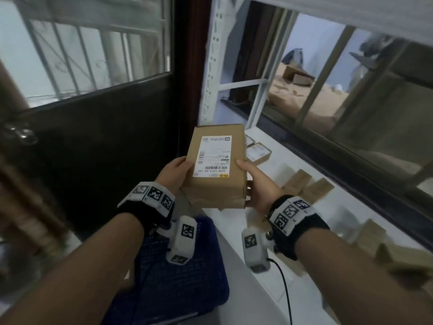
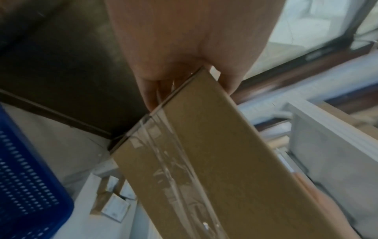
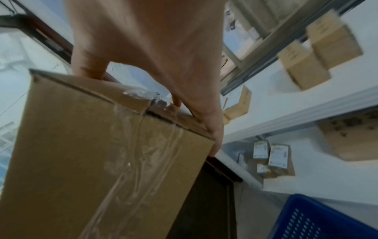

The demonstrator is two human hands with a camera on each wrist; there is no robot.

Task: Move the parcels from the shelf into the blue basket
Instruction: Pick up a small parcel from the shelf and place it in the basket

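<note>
A brown cardboard parcel (image 1: 218, 184) with a white shipping label on top is held in the air between both hands. My left hand (image 1: 177, 171) grips its left side with the thumb on top, and my right hand (image 1: 251, 180) grips its right side the same way. The blue basket (image 1: 187, 277) sits below and nearer to me, under my left wrist. Clear tape runs along the parcel (image 2: 214, 161) under the left hand (image 2: 184, 67). In the right wrist view the right hand (image 3: 155, 72) clasps the parcel (image 3: 92, 153) at its top edge, and the basket (image 3: 317, 218) shows at the lower right.
The white shelf (image 1: 293, 160) runs along the right under a window and carries several more parcels (image 1: 307, 186). A lower shelf level holds small labelled parcels (image 3: 274, 156). A dark door (image 1: 105, 141) stands on the left. A white shelf post (image 1: 210, 66) rises behind the held parcel.
</note>
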